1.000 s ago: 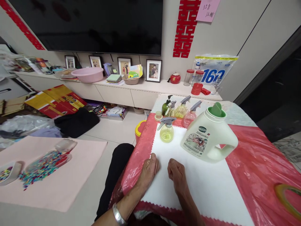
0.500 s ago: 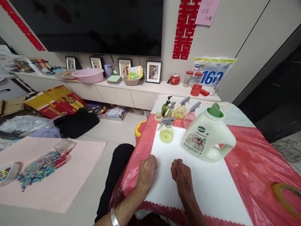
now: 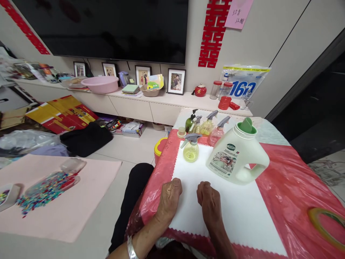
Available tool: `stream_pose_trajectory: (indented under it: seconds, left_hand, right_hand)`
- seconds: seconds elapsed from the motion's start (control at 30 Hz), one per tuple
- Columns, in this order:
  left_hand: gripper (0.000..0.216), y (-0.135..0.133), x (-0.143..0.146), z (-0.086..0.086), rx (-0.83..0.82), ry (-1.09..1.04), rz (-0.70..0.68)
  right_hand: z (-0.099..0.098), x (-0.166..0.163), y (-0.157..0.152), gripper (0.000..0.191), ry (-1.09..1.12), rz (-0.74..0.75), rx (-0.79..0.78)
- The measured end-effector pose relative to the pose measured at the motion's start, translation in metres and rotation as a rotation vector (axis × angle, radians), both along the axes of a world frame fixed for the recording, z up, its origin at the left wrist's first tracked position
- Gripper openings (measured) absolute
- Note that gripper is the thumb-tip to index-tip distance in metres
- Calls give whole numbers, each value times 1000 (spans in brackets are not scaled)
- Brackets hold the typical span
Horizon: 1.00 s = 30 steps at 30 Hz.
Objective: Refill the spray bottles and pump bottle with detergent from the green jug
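My left hand (image 3: 169, 199) is curled into a fist at the left edge of a white sheet (image 3: 194, 219), and nothing shows in it. A short gap to the right, my right hand (image 3: 209, 201) is also a closed fist with nothing visible in it. Beyond them stands a small spray bottle (image 3: 191, 153) holding yellow-green liquid, with a grey trigger head. Right of it, a large pale green detergent jug (image 3: 237, 158) stands upright, its green spout showing and no cap on it. Both hands are apart from the bottles.
Behind stand a pink spray bottle (image 3: 216, 135), a yellow one (image 3: 207, 126), a green pump bottle (image 3: 191, 122) and a small round cap (image 3: 181, 132). A tape roll (image 3: 327, 225) lies on the red cover (image 3: 296, 180). Colourful beads (image 3: 44, 192) lie on a pink sheet (image 3: 88, 194) at left.
Both fists have shifted very slightly to the right in view, still closed. The bottles and jug have stayed in place.
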<state>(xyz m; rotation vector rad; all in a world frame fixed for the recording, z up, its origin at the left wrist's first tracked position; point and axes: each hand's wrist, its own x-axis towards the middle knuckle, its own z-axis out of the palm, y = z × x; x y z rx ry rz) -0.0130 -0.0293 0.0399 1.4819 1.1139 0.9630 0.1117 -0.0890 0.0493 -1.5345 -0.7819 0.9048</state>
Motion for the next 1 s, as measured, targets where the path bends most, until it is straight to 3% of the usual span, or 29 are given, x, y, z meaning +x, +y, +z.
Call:
stream_pose_trajectory:
  seconds: [0.3,1.0]
  left_hand:
    - [67,-2,1,6,-4,-14,-7]
    - [67,0,3,0,-19,-32,-8]
  right_hand:
    - [-1,0,-2,59,-9,-11,0]
    - [-1,-4,1,56,-15,-5,-16]
